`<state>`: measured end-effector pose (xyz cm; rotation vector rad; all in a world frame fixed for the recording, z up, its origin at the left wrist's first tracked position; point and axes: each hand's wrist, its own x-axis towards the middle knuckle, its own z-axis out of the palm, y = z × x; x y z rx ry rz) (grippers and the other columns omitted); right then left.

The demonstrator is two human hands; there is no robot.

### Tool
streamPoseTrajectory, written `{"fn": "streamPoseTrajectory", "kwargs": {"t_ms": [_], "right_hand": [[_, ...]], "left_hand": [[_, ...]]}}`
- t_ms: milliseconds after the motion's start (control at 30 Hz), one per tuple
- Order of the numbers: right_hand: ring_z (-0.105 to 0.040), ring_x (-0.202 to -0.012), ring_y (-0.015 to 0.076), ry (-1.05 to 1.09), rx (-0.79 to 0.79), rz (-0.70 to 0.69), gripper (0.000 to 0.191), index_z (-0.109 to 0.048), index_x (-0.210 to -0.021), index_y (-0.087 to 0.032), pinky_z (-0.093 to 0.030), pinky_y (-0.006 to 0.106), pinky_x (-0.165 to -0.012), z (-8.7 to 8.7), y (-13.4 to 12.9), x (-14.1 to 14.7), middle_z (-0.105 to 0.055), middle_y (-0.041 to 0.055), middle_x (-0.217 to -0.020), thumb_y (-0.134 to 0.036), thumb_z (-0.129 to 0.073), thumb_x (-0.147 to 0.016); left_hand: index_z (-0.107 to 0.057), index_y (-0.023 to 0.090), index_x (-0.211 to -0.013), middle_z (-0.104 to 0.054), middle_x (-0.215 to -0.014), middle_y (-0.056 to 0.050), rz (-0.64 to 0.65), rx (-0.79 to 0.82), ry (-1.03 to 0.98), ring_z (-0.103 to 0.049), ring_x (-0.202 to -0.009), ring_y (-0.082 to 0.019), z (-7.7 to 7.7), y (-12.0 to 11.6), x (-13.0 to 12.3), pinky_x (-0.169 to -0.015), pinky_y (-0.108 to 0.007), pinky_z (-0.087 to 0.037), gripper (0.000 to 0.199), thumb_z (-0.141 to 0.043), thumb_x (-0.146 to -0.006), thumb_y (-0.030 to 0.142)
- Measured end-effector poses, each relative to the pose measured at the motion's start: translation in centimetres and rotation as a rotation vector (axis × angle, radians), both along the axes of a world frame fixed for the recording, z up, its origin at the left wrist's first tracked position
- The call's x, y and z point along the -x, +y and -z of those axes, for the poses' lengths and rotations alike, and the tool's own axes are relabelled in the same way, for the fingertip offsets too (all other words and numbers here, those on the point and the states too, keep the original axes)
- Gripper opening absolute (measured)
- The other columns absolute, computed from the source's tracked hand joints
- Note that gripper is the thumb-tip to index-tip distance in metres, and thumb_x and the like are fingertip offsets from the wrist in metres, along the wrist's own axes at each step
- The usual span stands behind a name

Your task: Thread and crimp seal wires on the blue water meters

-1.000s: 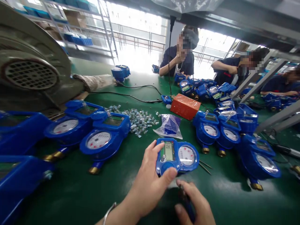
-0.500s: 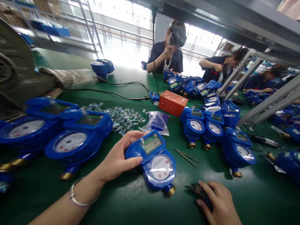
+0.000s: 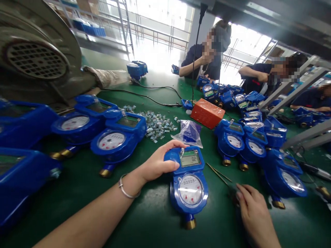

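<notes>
My left hand [image 3: 161, 162] grips the upper left end of a blue water meter [image 3: 173, 198], thumb on top and fingers behind it. The meter lies face up on the green table, its small display reading digits, its round dial below and a brass threaded end towards me. To the right of it, my right hand [image 3: 256, 210] is closed low over the table, thumb and forefinger together. A dark, blurred thing shows at its fingertips; its kind is unclear. Two thin brass-coloured rods [image 3: 219, 174] lie between the meter and my right hand.
More blue meters [image 3: 117, 137] stand at left, with others [image 3: 232, 139] at right. Beyond lie small metallic parts [image 3: 157, 125], a plastic bag with blue contents [image 3: 191, 132] and an orange box [image 3: 207, 113]. A blower [image 3: 38, 58] stands far left. Co-workers [image 3: 201, 58] sit across the table.
The view has swung left. My left hand has turned the meter more upright, its brass end now pointing towards me. My right hand's fingers have drawn together; the dark tool shows less.
</notes>
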<state>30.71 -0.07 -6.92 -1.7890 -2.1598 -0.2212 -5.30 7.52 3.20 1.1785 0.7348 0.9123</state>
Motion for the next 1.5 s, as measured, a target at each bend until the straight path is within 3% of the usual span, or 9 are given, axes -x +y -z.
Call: {"fn": "streamPoseTrajectory", "kwargs": {"t_ms": [100,233,467,533,633,767,933,1233,1500], "right_hand": [[-0.051,-0.105,0.0277,0.011,0.075,-0.082,0.041,-0.055,-0.123,-0.011,-0.044,0.045,-0.093,-1.5,3.1,1.4,-0.058,0.0154,-0.116,-0.025,-0.034,-0.091],[-0.054,-0.097,0.0243,-0.044,0.227,-0.183,0.048,-0.058,-0.122,-0.017,-0.044,0.037,-0.090,-2.3,6.0,3.5,-0.064,0.0096,-0.110,-0.006,-0.032,-0.083],[-0.057,-0.087,0.0241,0.054,0.264,-0.072,0.044,-0.051,-0.127,-0.014,-0.047,0.037,-0.077,-3.3,6.4,3.6,-0.062,0.0128,-0.095,-0.016,-0.031,-0.088],[-0.058,-0.083,0.0201,0.309,0.318,-0.034,0.043,-0.042,-0.133,-0.017,-0.049,0.032,-0.072,-5.0,5.2,3.6,-0.060,0.0099,-0.097,-0.027,-0.033,-0.092],[-0.055,-0.073,0.0146,1.024,0.433,-0.058,0.037,-0.045,-0.127,-0.026,-0.047,0.028,-0.064,-8.2,2.2,5.5,-0.056,0.0033,-0.088,-0.033,-0.045,-0.090],[-0.050,-0.068,0.0140,1.498,0.396,-0.336,0.009,-0.055,-0.094,-0.025,-0.044,0.028,-0.059,-10.9,-1.0,11.2,-0.049,0.0003,-0.074,-0.029,-0.054,-0.086],[-0.052,-0.070,0.0163,1.340,0.207,-0.433,0.004,-0.049,-0.088,-0.026,-0.045,0.030,-0.059,-11.1,-1.6,15.4,-0.053,0.0009,-0.075,-0.027,-0.052,-0.087],[-0.060,-0.078,0.0269,0.971,0.067,-0.267,0.015,-0.060,-0.087,-0.035,-0.050,0.045,-0.068,-10.4,-1.9,15.1,-0.061,0.0065,-0.083,-0.024,-0.061,-0.078],[-0.064,-0.077,0.0268,0.818,0.059,-0.253,0.015,-0.058,-0.089,-0.034,-0.052,0.042,-0.059,-10.5,-1.6,14.6,-0.063,0.0061,-0.082,-0.025,-0.059,-0.078]], "left_hand": [[-0.044,0.020,-0.116,-0.055,-0.119,-0.010,-0.018,-0.010,0.006,-0.057,-0.104,-0.031,-0.1,-1.2,-0.4,-0.089,-0.045,-0.049,0.054,-0.067,-0.067,0.027],[-0.038,0.024,-0.123,-0.052,-0.123,-0.009,-0.073,-0.032,0.119,-0.056,-0.106,-0.030,-0.4,-3.9,-0.6,-0.090,-0.044,-0.049,0.055,-0.065,-0.075,0.029],[-0.027,0.033,-0.135,-0.030,-0.144,-0.007,-0.021,-0.083,0.283,-0.043,-0.123,-0.029,-0.9,-6.3,0.0,-0.102,-0.042,-0.040,0.083,-0.077,-0.069,0.038],[-0.019,0.036,-0.138,-0.035,-0.141,-0.007,-0.002,-0.054,0.370,-0.043,-0.123,-0.030,-0.5,-6.1,0.2,-0.103,-0.046,-0.038,0.098,-0.082,-0.063,0.035],[-0.014,0.040,-0.139,-0.036,-0.140,-0.006,-0.051,-0.054,0.458,-0.044,-0.122,-0.031,0.6,-5.9,0.1,-0.103,-0.049,-0.038,0.105,-0.083,-0.060,0.029],[-0.019,0.036,-0.139,-0.036,-0.140,-0.007,-0.204,-0.234,0.503,-0.043,-0.122,-0.033,2.6,-6.2,-0.9,-0.104,-0.049,-0.036,0.106,-0.086,-0.057,0.031],[-0.020,0.034,-0.137,-0.033,-0.141,-0.006,-0.330,-0.452,0.533,-0.035,-0.129,-0.029,3.7,-6.8,-1.8,-0.111,-0.045,-0.029,0.108,-0.088,-0.054,0.021],[-0.028,0.033,-0.130,-0.029,-0.143,-0.004,-0.344,-0.510,0.508,-0.031,-0.131,-0.023,4.2,-6.8,-2.0,-0.111,-0.037,-0.029,0.095,-0.088,-0.056,0.026],[-0.029,0.033,-0.129,-0.029,-0.143,-0.004,-0.340,-0.530,0.489,-0.032,-0.130,-0.024,4.3,-6.8,-2.1,-0.109,-0.037,-0.031,0.092,-0.087,-0.058,0.033]]}}
